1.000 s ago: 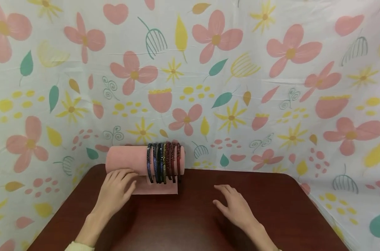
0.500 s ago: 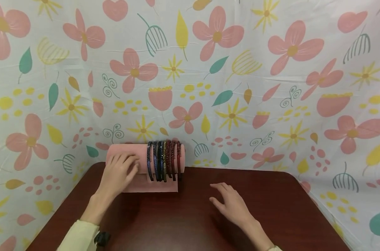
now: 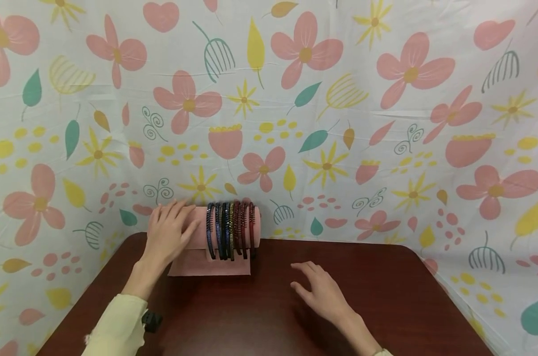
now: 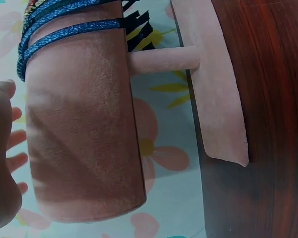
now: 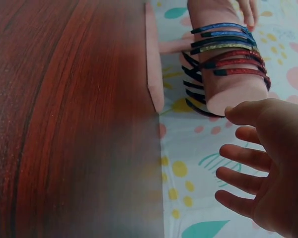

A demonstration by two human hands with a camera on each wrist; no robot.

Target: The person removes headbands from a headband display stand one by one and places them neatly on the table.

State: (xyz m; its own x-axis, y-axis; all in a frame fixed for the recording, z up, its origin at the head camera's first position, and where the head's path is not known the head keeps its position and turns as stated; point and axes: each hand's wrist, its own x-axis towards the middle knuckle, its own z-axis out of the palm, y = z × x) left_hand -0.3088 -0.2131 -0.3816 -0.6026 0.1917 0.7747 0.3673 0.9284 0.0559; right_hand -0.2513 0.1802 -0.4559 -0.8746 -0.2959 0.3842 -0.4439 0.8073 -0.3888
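A pink padded headband stand (image 3: pixel 200 238) stands at the table's back left, its roll lying level over a flat base. Several headbands (image 3: pixel 230 230) in blue, black, gold and red circle the roll's right part. My left hand (image 3: pixel 166 237) is spread over the roll's bare left part, fingers relaxed. In the left wrist view a gap shows between that hand (image 4: pixel 2 168) and the roll (image 4: pixel 84 129). My right hand (image 3: pixel 319 291) hovers over the table to the right of the stand, fingers apart and holding nothing. Its spread fingers also show in the right wrist view.
The dark red wooden table (image 3: pixel 251 316) has rounded back corners. Behind and beside it hangs a white sheet (image 3: pixel 340 163) printed with flowers and leaves. A small black device (image 3: pixel 151 321) sits at my left wrist, by the pale sleeve (image 3: pixel 117 326).
My left hand has risen from the roll's lower front to its upper left part. The right hand has shifted slightly left. The headbands and stand stay in place.
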